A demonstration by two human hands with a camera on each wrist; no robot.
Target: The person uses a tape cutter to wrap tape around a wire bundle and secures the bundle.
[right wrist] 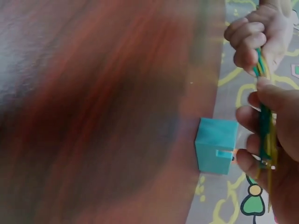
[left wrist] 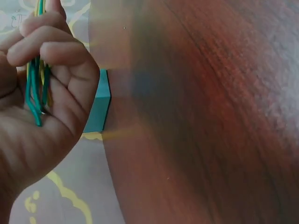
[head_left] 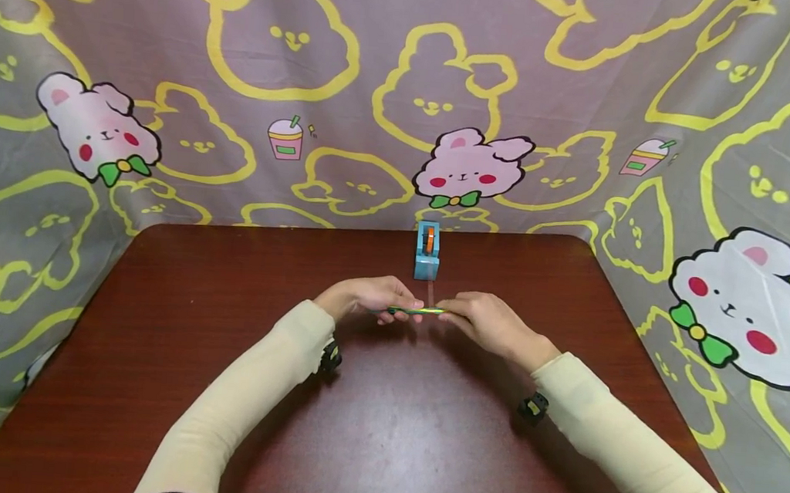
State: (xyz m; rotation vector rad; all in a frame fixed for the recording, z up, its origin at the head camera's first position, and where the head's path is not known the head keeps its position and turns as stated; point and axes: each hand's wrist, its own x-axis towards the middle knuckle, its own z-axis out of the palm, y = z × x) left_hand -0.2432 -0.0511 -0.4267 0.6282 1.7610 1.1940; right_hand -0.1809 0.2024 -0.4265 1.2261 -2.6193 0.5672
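Both hands hold one narrow bundle of thin green and yellow strands [head_left: 423, 311], held level between them above the table. My left hand [head_left: 377, 295] grips its left part; in the left wrist view the fingers curl round it and the loose green ends [left wrist: 33, 100] lie against the palm. At the other end, my right hand [head_left: 493, 324] pinches the bundle between thumb and fingers. In the right wrist view its strands [right wrist: 265, 135] run down along that hand, with yellow tips sticking out below. Just beyond the hands stands a blue tape dispenser [head_left: 426, 268] with an orange core.
The dark red-brown table [head_left: 380, 431] is glossy, and a pale streak runs across it from the dispenser's front toward the hands. A cartoon-printed curtain [head_left: 368, 59] rises behind the far edge and along both sides. Each wrist wears a small black camera.
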